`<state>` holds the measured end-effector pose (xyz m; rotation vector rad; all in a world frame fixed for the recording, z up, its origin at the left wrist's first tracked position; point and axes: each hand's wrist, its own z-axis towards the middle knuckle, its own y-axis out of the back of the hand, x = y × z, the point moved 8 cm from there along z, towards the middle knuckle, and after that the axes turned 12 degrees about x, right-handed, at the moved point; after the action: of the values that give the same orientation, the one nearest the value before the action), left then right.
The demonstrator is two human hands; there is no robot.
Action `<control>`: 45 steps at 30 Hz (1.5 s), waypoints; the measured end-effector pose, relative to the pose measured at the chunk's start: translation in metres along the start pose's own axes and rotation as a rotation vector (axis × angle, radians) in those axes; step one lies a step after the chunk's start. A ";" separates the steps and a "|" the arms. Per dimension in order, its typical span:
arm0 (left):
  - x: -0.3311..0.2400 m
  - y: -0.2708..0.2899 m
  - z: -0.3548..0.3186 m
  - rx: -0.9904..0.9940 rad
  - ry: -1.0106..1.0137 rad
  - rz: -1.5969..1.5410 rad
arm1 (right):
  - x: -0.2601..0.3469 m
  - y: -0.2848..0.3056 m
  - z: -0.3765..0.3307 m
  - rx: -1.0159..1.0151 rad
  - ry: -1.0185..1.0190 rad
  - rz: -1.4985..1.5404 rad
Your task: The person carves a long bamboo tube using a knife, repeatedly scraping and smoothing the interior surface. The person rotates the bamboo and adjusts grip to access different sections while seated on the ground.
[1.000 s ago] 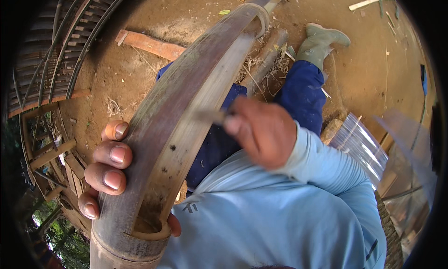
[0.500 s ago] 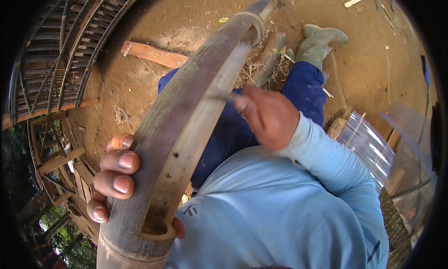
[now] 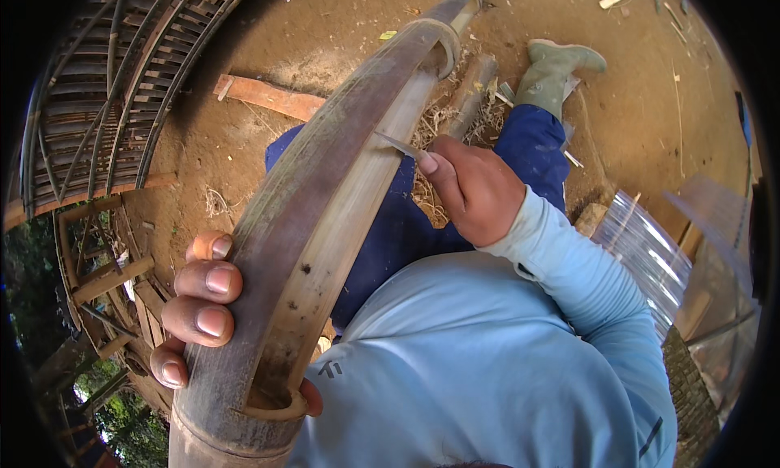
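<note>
A thick dark bamboo pole [image 3: 292, 184] slants from the bottom left up to the top middle. A long slot is cut in its side, baring the pale inner wall, with a hollow at the near end. My left hand [image 3: 199, 305] wraps round the pole near that end, fingers on the left side and thumb tip at the right. In my right hand [image 3: 479, 188] is a knife, its handle hidden in the closed fingers. The thin knife blade [image 3: 396, 144] points left and lies across the slot at about the pole's middle.
Bamboo slatwork [image 3: 89, 86] stands at the upper left. An orange-brown plank [image 3: 272, 97] and a short log [image 3: 474, 98] lie on the dirt beyond the pole. My green boot [image 3: 552, 74] is stretched out at the upper right. Clear corrugated sheets [image 3: 642, 244] lie at the right.
My right hand, blurred before, now shows sharply and has shifted slightly right, with the knife blade a little farther up the slot. The left hand and the pole hold their place.
</note>
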<state>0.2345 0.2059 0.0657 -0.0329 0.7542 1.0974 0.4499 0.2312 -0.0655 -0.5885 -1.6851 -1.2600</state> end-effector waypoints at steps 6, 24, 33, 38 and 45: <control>-0.001 -0.004 0.003 -0.008 -0.020 -0.013 | -0.005 0.005 0.002 -0.028 0.017 0.028; -0.011 -0.016 0.020 0.035 -0.008 0.032 | 0.001 0.016 -0.008 -0.017 0.053 -0.007; -0.008 -0.024 0.032 0.072 -0.049 0.020 | -0.008 0.024 -0.007 -0.033 0.108 0.010; -0.007 -0.024 0.022 0.039 -0.023 0.061 | -0.016 0.019 -0.009 -0.040 0.005 0.013; -0.008 -0.019 0.017 0.052 -0.002 0.073 | -0.030 0.021 -0.001 -0.068 0.019 0.009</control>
<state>0.2575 0.1969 0.0762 0.0402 0.7867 1.1462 0.4804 0.2416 -0.0814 -0.6221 -1.6269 -1.3165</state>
